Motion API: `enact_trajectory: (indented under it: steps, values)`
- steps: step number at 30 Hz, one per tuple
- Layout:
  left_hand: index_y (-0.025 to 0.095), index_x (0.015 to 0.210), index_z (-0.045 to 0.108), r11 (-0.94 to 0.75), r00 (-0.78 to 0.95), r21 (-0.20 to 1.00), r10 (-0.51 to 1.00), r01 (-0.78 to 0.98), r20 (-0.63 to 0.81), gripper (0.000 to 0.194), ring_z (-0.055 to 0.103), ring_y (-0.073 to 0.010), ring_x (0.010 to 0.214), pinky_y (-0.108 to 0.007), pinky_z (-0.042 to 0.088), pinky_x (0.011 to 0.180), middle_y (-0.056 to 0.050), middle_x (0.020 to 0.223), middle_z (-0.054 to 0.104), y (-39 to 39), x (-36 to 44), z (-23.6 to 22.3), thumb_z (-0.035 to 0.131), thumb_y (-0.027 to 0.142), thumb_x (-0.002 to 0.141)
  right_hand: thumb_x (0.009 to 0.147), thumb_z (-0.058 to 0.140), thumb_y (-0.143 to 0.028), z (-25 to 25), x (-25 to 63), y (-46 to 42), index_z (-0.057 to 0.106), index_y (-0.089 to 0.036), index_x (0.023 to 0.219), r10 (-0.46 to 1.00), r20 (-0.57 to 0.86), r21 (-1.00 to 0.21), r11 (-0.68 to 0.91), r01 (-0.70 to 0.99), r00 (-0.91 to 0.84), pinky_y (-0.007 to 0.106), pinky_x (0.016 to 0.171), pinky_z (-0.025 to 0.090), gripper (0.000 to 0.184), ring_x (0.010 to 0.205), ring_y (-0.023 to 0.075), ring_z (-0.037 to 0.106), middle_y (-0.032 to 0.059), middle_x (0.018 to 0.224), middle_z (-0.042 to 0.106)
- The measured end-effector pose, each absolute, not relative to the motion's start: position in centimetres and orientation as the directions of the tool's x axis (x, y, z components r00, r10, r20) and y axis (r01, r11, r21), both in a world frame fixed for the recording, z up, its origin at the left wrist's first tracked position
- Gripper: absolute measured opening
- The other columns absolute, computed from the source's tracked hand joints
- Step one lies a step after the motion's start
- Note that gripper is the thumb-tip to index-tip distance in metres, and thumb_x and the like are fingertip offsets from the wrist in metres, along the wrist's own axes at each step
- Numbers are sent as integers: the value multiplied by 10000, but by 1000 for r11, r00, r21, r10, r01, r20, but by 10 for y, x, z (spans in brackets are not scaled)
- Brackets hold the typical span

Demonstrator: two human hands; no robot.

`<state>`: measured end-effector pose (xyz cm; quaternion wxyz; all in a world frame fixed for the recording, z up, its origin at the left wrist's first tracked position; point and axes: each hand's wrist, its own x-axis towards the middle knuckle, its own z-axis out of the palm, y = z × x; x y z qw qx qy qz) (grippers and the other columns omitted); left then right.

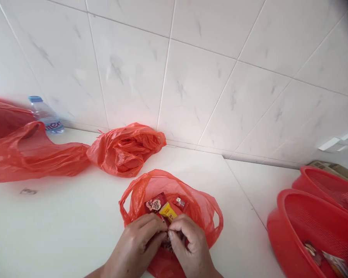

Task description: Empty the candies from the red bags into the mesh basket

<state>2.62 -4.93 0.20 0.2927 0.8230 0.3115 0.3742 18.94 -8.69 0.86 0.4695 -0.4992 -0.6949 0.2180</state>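
A red plastic bag lies open on the white counter at the bottom middle. Inside it sit a red packet with a white label, a yellow packet and a small red packet. My left hand and my right hand meet over the bag's near side. Both are closed in a pinch, fingertips touching, on a small dark packet that is mostly hidden by the fingers.
Two more crumpled red bags lie at the back left, with a clear water bottle against the tiled wall. Two red plastic baskets stand at the right; the nearer one holds some packets.
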Motion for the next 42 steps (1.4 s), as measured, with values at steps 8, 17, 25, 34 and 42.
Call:
enact_trajectory:
  steps: [8,17,25,34,42]
  values:
    - [196,839,601,-765,557,579,621,281,551,164,580,-106,700,-188,484,638,-13,792,610,-48,26,6,468,120,899,747,496,-110,5,188,-87,534,-184,704,889,452,-721,411,558,-71,169,438,376,95,481,70,457,-2,672,549]
    - [179,792,586,-850,585,401,526,341,618,183,526,-130,667,-236,435,625,-17,757,609,-51,24,15,465,85,893,778,468,-117,7,184,-89,503,-184,659,917,394,-797,377,472,-68,188,520,427,141,570,102,523,6,645,546]
    - [189,845,569,-808,556,442,589,390,586,147,538,-140,736,-264,450,690,-21,839,620,-48,24,10,459,107,899,835,472,-193,11,212,-80,514,-197,695,879,441,-712,219,667,181,190,476,417,147,504,99,505,-16,589,542]
    - [224,941,594,-685,605,406,726,604,326,103,591,-234,881,-422,504,801,-41,974,642,-47,29,9,542,282,874,851,550,-277,4,222,-71,605,-216,1074,829,559,-318,172,932,38,319,739,538,238,890,205,646,69,1002,658]
    - [251,1100,530,-600,438,599,799,531,412,381,597,-223,990,-390,503,864,-32,1076,646,-46,27,8,524,59,771,858,542,-265,8,205,-84,598,-187,1074,808,576,-288,346,893,-127,310,680,551,237,826,208,649,87,934,641]
